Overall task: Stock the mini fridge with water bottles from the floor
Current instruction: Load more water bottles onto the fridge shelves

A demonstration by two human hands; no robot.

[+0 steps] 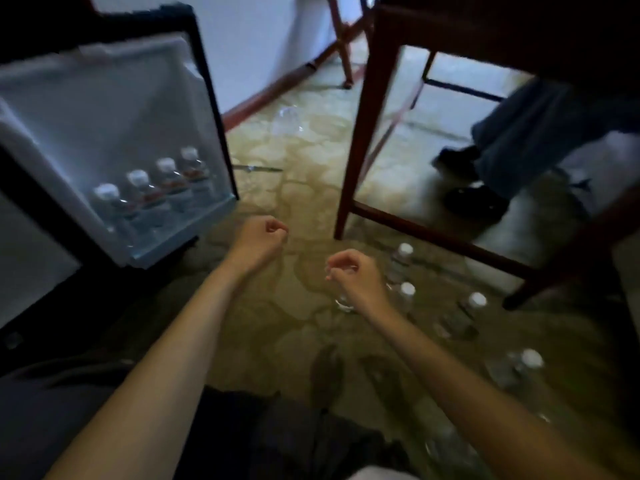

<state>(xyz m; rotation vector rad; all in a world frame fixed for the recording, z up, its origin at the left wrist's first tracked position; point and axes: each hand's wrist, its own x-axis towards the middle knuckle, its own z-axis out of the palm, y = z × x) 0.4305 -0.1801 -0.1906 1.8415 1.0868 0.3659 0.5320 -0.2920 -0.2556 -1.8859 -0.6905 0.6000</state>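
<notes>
Head view: the mini fridge stands open at left, its door shelf holding four capped bottles upright in a row. That part of the job looks done. The left hand hovers just beside the shelf's corner, fingers loosely curled around nothing. The right hand hangs over the patterned floor, also loosely curled and apparently empty, though blur makes that hard to confirm. To its right at least four water bottles stand scattered on the floor near a wooden table leg, and what may be another cap shows just under the right hand. The stocking appears roughly half finished, and the next pickup has not begun. The fridge's main compartment is out of frame, so its contents cannot be told.
</notes>
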